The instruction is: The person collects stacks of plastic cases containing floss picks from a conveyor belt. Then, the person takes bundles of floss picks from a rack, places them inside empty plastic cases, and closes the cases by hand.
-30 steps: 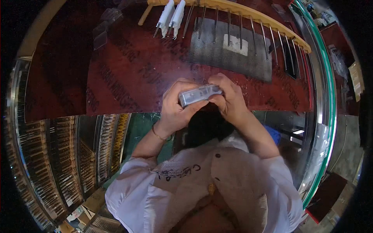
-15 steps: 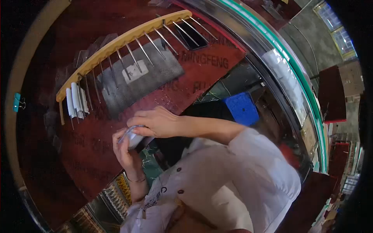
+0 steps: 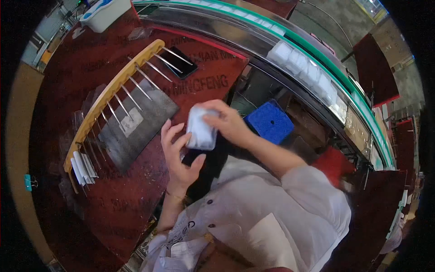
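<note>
My right hand (image 3: 230, 128) grips a white rectangular pack (image 3: 200, 129) with rounded corners and a shiny, clear-looking outer layer. Motion blur hides its finer detail. My left hand (image 3: 178, 158) is just left of the pack, its fingers spread and thumb apart; a fingertip is close to the pack's edge, and I cannot tell whether it touches. Left of the hands, a dark grey mat (image 3: 156, 109) with a white label lies on the red-brown table (image 3: 129, 206). A yellow rack (image 3: 106, 93) with several metal rods stands over the mat.
White strips (image 3: 83, 167) hang at the rack's near end. A dark phone (image 3: 181, 62) lies beyond the rods. On the right, a green-edged conveyor (image 3: 312, 54) carries several white packs (image 3: 303, 68). A blue stool-like block (image 3: 270, 121) stands below it. A white bin (image 3: 106, 16) is at the back.
Both hands have moved right with the white pack, which shows more fully. My left fingers have come off it and spread, while the right hand keeps hold. The view has shifted.
</note>
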